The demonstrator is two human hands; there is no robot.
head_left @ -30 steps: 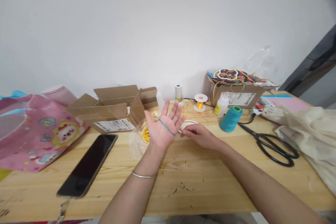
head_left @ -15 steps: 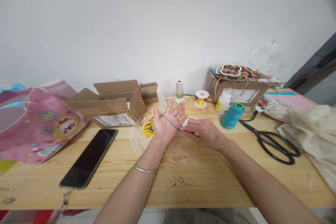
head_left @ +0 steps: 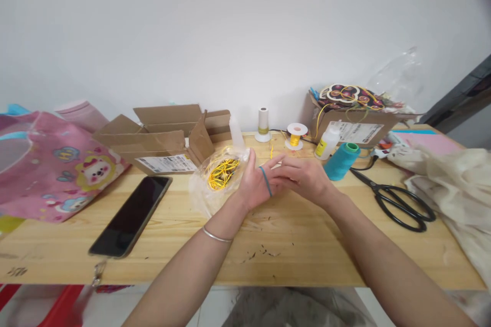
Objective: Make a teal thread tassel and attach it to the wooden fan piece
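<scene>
Your open left hand (head_left: 255, 184), blue band (head_left: 265, 181) round its palm, has lowered toward the desk (head_left: 291, 245), and your right hand (head_left: 305, 178) now touches its fingers, its own grip unreadable.

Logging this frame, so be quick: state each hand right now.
Left hand: open, blue band looped around it, gripping nothing.
Right hand: fingers bent against the left hand's fingertips; any grip cannot be told.

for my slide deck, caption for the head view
Left hand, blue band across its palm, touching right hand above a cluttered wooden table
</scene>
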